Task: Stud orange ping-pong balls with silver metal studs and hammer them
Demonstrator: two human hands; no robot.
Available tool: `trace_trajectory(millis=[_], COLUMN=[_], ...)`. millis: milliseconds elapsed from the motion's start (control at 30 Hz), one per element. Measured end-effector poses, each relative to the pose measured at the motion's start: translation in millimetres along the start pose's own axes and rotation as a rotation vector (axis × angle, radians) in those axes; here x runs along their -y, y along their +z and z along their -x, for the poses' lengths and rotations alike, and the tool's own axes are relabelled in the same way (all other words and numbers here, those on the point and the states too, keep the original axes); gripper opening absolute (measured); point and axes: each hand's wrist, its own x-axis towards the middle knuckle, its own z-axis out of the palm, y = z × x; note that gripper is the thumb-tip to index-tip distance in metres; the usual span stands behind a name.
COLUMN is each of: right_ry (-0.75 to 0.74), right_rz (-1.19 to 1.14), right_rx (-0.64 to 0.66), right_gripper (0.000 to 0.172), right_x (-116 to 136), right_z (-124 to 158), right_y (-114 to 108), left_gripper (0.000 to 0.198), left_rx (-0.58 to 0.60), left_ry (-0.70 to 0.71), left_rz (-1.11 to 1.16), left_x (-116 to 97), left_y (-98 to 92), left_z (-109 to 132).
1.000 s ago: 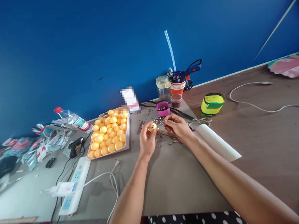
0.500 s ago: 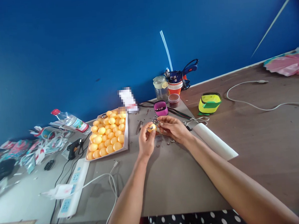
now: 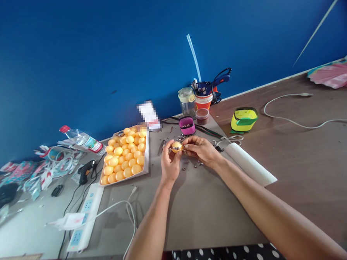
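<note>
Head view: my left fingers point(image 3: 177, 157) are pinching an orange ball point(image 3: 176, 145) showing a shiny band; my right fingers point(image 3: 192, 147) are bunching nearly together at its 3 o'clock, can't tell if holding anything. Probably midway on this one; the tray point(image 3: 147, 156) at 9 o'clock is holding many mostly plain balls point(image 3: 135, 169), loose metal bits point(image 3: 181, 137) lying toward 1 o'clock.

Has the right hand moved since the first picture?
Yes: judged against the purple container, the right hand has shifted left, closer to the yellow ball in the left hand.
</note>
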Motion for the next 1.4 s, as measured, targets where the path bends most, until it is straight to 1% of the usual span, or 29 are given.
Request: trace_trajectory(millis=[100, 167, 267, 400, 633, 833, 967, 1200, 1400], right_ry=[-0.008, -0.005, 0.005, 0.001, -0.039, -0.043, -0.042, -0.043, -0.070], right_rz=[0.038, 0.046, 0.008, -0.061, -0.037, -0.033, -0.038, -0.034, -0.025], right_rx=[-0.011, 0.009, 0.041, 0.045, 0.101, 0.105, 0.100, 0.050, 0.004], right_gripper=[0.023, 0.024, 0.026, 0.026, 0.018, 0.017, 0.018, 0.021, 0.023], right_x=[1.9, 3.1, 4.2, 2.5, -4.4, -7.9, -9.3, -9.5, -11.5], right_z=[1.6, 2.8, 4.1, 4.4, 2.1, 1.0, 0.9, 1.7, 1.9], right_y=[2.0, 3.1, 4.4, 5.1, 2.3, 0.7, 0.2, 2.8, 3.6], left_gripper=[0.046, 0.046, 0.046, 0.045, 0.044, 0.042, 0.041, 0.038, 0.039], left_rx=[-0.007, -0.016, -0.023, -0.021, -0.017, -0.013, -0.019, -0.022, -0.032], left_ry=[-0.008, -0.005, 0.009, 0.014, 0.037, 0.047, 0.082, 0.158, 0.188], left_rz=[-0.005, -0.008, -0.019, -0.034, -0.051, -0.093, -0.110, -0.217, -0.273], left_x=[0.0, -0.5, -1.5, -1.6, -0.2, 0.4, 1.5, -0.8, 1.7], left_y=[-0.1, -0.4, -0.5, 0.1, -0.3, -0.8, 0.0, 0.3, -0.2], left_z=[-0.3, -0.4, -0.4, -0.3, -0.3, 0.1, 0.7, 3.0, 4.7])
